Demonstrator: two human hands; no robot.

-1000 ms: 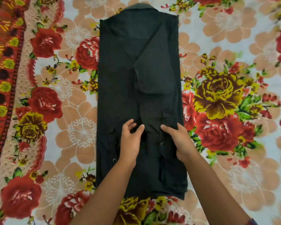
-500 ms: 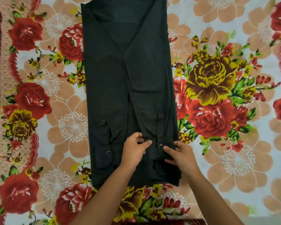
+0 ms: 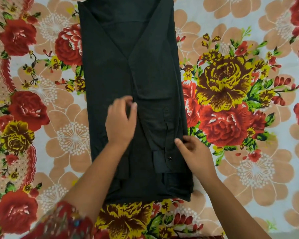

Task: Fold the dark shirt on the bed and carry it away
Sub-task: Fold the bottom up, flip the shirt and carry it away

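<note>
Head view looks straight down on a dark shirt (image 3: 110, 66) of near-black woven cloth. It is folded into one long narrow strip and lies flat on a floral bedsheet (image 3: 235, 171), pale with red, yellow and peach blooms. The strip runs from the top edge of the frame down towards the person, its near hem just ahead of both forearms.

The left hand (image 3: 121, 121) lies over the middle of the strip, where two folded edges meet in a lengthwise seam. Its fingers are curled towards the thumb at that seam, but motion blur hides whether cloth is caught between them.

The right hand (image 3: 194, 152) is lower, at the strip's right edge. Its bent fingers and thumb pinch the fabric there, just beside a folded cuff (image 3: 160, 161) with a small round metal snap (image 3: 169, 158).

The hands are apart, left farther up the shirt than right. A blurred red patterned sleeve (image 3: 64, 219) covers the upper left forearm.
</note>
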